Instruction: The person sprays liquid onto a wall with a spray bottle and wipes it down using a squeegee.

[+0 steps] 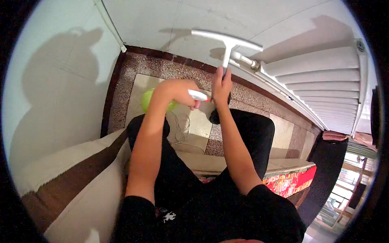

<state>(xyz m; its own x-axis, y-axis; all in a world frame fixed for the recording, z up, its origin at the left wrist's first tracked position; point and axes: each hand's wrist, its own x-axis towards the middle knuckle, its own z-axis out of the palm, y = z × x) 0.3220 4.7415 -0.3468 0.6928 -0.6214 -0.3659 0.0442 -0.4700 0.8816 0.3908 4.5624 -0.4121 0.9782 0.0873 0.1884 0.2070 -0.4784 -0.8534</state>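
Note:
My left hand is closed around a spray bottle, whose white trigger head with a red nozzle tip points right, toward my other wrist. A rounded lime-green thing shows behind my left wrist; I cannot tell whether it is part of the bottle. My right hand grips the handle of a white squeegee. The squeegee is held up, its long blade spread crosswise in front of the pale wall. I cannot tell whether the blade touches the wall.
A white ribbed radiator with a pipe stands at the right. Below are a tiled floor and a thin pale cord. A red floral cloth lies beside my leg. Striped fabric is at the left.

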